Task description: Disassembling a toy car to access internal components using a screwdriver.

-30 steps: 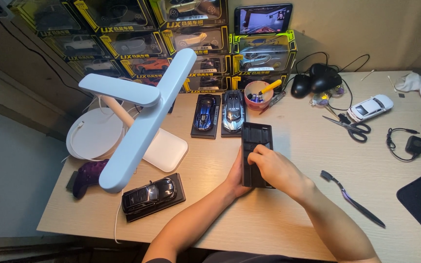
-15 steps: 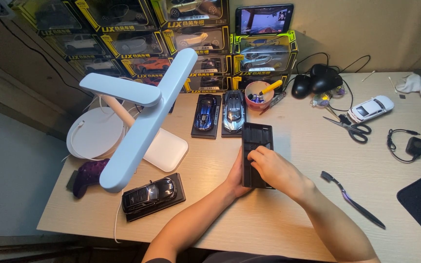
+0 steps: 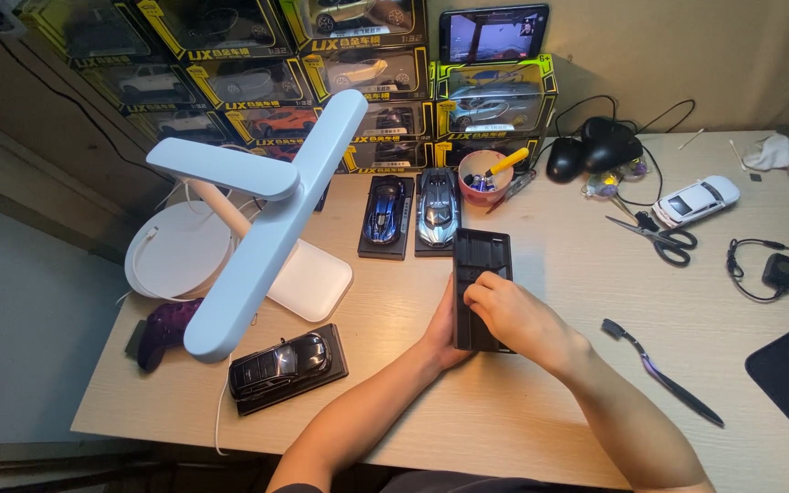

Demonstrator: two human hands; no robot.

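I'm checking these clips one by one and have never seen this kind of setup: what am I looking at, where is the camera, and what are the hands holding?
There is no machine here. One camera sits on a person's head and looks down at their own bare hands over a wooden desk. The left hand grips the side of a flat black plastic base, and the right hand lies over its near end, fingers pressing on it. Around it lie a white desk lamp, a black model car on a similar base, two blue model cars, scissors, a white model car and a dark toothbrush. Boxed model cars are stacked at the back.
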